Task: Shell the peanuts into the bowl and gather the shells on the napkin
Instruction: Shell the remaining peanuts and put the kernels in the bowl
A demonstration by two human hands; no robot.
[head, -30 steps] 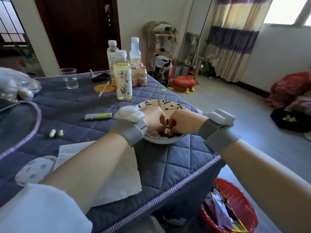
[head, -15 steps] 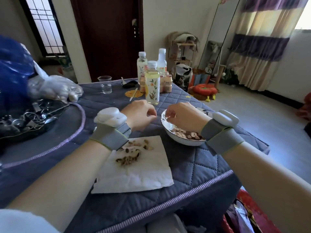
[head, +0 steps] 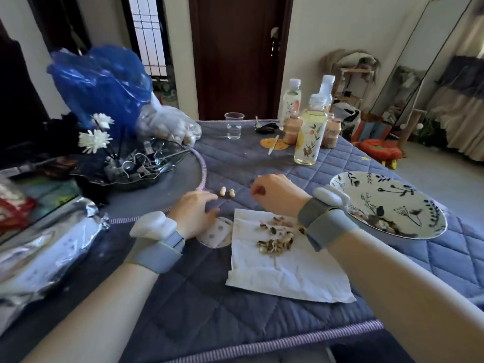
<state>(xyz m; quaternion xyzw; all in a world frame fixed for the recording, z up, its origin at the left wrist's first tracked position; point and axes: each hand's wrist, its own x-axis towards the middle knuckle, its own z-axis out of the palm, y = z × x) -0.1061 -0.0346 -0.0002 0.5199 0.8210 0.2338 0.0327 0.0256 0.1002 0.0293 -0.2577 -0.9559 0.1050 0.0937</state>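
A quilted blue cloth is covering the worktop (head: 183, 297), which is filling most of the view. On its left side a blue plastic bag (head: 102, 79) is standing over a dark tray (head: 117, 174) holding white flowers and metal clutter, and a foil packet (head: 44, 247) is lying nearer at the left edge. Far on the worktop, bottles (head: 307, 132) are standing together, with a clear cup (head: 234, 125) to their left.

At the right the bowl (head: 392, 203) is sitting, white with dark leaf prints, with shelled nuts lying along its near inner edge behind the right wrist. Just left of the bowl, near the middle, the napkin (head: 282, 268) is lying flat, and a small heap of shells (head: 277, 237) is resting on its far half.

Both forearms are reaching in from the near edge, each wearing a grey wristband with a white device. The left hand (head: 193, 213) is lying palm down just left of the napkin, its fingers (head: 209, 199) stretching loosely open towards two whole peanuts (head: 226, 192) on the cloth, close to them but not touching, and holding nothing. The right hand (head: 275, 192) is hovering over the napkin's far edge, curling into a loose fist with its fingers turned down; whether anything is pinched in them I cannot tell.
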